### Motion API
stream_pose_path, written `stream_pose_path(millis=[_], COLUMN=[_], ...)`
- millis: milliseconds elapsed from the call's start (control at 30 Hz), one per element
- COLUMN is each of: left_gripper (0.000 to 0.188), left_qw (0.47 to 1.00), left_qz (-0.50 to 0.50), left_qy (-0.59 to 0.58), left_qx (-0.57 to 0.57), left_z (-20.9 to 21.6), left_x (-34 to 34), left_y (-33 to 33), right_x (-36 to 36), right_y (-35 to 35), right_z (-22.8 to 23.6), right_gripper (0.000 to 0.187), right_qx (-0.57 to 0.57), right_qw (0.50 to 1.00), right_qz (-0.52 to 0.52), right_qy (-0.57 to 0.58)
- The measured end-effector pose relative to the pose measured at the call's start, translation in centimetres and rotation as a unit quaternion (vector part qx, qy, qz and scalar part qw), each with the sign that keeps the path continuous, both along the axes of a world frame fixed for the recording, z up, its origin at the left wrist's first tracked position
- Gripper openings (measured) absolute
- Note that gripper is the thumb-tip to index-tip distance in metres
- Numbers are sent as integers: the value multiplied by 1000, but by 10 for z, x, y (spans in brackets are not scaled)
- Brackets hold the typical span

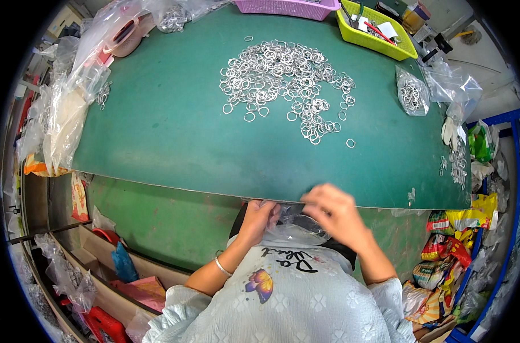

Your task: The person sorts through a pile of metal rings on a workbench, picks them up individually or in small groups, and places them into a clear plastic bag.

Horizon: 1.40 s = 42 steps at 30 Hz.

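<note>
The left hand (261,220) pinches a clear bag (294,230) at the tabletop's (168,126) near edge. The right hand (333,210) is blurred, its grip unclear. Silvery rings (271,74) lie toward the far edge.

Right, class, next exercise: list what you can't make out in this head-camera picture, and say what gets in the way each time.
All in the head view:
- Right hand: motion blur smears its fingers; their grip is unclear.
- Clear plastic at the lap: partly hidden by the hands; full shape unclear.
- Metal rings: too small and overlapping to count.
- Purple basket: cut off by the top edge.
</note>
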<state>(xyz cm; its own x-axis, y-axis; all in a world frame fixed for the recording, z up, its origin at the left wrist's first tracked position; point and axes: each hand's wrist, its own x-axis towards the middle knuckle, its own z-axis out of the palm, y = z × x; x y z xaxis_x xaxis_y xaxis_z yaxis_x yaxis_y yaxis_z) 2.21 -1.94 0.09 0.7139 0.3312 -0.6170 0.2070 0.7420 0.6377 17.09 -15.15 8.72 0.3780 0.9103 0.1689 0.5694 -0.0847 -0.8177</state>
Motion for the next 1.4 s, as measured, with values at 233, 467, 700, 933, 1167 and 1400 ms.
stream_pose_path(millis=[233, 467, 700, 933, 1167, 1400], left_gripper=[16, 15, 15, 16, 14, 10], left_qw=[1000, 1000, 1000, 1000, 1000, 998], left_qz=[-7, -8, -2, -2, 1, 46], left_qy=[19, 15, 20, 3, -5, -22], left_qx=[9, 3, 4, 8, 10, 49], left_z=[4, 5, 4, 7, 1, 6], left_x=[3, 1, 0, 1, -4, -32], left_y=[0, 1, 1, 0, -2, 12], right_x=[86, 85, 39, -15, -44, -35], right_y=[22, 29, -5, -11, -29, -45], right_z=[-18, -18, -7, 1, 2, 3], right_gripper=[32, 27, 28, 33, 40, 19], right_qx=[-118, -107, -133, -136, -79, -38], right_qw=[936, 927, 943, 964, 990, 997], right_qz=[-245, -207, -178, -79, 32, -13], right_qy=[-222, -294, -246, -216, -115, -64])
